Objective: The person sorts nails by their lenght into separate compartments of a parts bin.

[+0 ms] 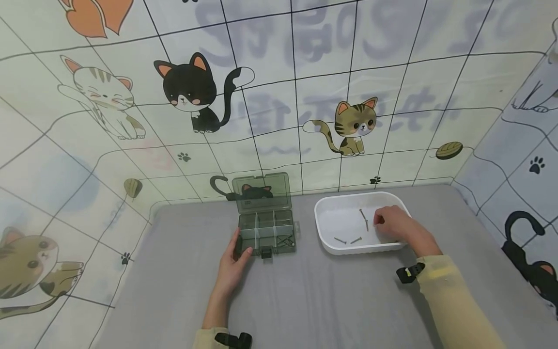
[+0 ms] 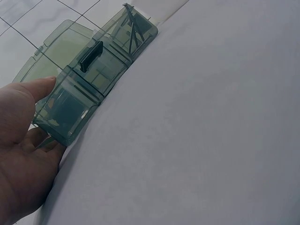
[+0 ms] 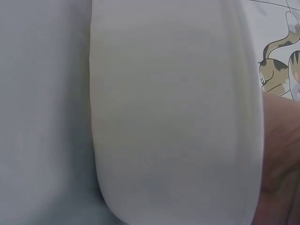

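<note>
A green see-through compartment box (image 1: 266,232) stands on the table with its lid (image 1: 261,191) raised. Thumb and fingers of my left hand (image 1: 232,264) grip its front left corner, also seen in the left wrist view. Several screws (image 1: 285,240) lie in the front right compartment. My right hand (image 1: 394,224) reaches into the right part of a white tray (image 1: 324,218), fingers curled and pointing down; I cannot tell whether they pinch anything. Left of it, several loose screws (image 1: 356,240) lie on the tray floor. In the right wrist view, the tray's outer wall (image 3: 173,112) hides the fingers.
A grey cloth (image 1: 314,300) covers the table. Behind it hangs a white cloth wall (image 1: 279,106) with cat drawings, which the raised lid overlaps in the head view. The box stands left of the tray, with a gap between them.
</note>
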Action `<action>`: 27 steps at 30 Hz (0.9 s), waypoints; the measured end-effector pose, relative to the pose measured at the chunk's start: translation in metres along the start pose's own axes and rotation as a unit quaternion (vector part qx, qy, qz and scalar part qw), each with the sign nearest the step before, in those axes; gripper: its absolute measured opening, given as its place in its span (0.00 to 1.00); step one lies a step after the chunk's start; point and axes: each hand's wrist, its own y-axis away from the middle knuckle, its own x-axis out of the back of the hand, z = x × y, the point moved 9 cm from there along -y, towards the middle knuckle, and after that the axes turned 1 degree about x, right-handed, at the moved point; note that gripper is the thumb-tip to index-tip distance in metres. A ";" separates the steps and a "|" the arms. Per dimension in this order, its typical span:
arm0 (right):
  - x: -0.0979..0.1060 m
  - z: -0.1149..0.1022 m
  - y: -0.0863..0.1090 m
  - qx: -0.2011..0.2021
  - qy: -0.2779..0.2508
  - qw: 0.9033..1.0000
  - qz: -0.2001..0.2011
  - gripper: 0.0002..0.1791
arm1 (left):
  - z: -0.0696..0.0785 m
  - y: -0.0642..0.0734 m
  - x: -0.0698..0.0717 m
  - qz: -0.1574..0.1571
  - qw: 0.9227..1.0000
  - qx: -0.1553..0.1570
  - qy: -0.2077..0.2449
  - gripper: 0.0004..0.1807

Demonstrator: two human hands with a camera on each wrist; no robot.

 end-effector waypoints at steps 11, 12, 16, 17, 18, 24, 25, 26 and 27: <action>-0.010 -0.005 -0.006 0.018 -0.062 0.998 -0.012 0.12 | -0.025 -0.008 0.002 0.012 1.000 -0.011 -0.022 0.41; -0.011 -0.005 -0.006 0.019 -0.061 0.998 -0.009 0.12 | -0.025 -0.008 0.002 0.011 1.000 -0.011 -0.022 0.40; -0.012 -0.004 -0.009 0.011 -0.053 0.998 0.004 0.08 | -0.024 -0.008 0.002 0.012 0.999 -0.016 -0.026 0.40; -0.013 -0.004 -0.009 0.009 -0.050 0.999 0.006 0.07 | -0.025 -0.008 0.002 0.013 0.999 -0.015 -0.026 0.40; -0.013 -0.003 -0.010 0.005 -0.047 0.999 0.008 0.06 | -0.025 -0.009 0.001 0.012 0.999 -0.014 -0.026 0.40; -0.014 -0.002 -0.010 0.000 -0.044 0.999 0.009 0.03 | -0.027 -0.009 0.001 0.012 1.000 -0.003 -0.023 0.40; -0.015 -0.002 -0.010 -0.002 -0.043 0.999 0.007 0.04 | -0.027 -0.008 0.001 0.012 1.000 -0.001 -0.022 0.40; -0.015 -0.002 -0.010 -0.002 -0.042 0.999 0.007 0.04 | -0.027 -0.008 0.002 0.011 1.000 0.000 -0.022 0.40; -0.015 -0.001 -0.011 -0.005 -0.040 0.999 0.005 0.04 | -0.027 -0.008 0.002 0.011 1.000 0.003 -0.020 0.40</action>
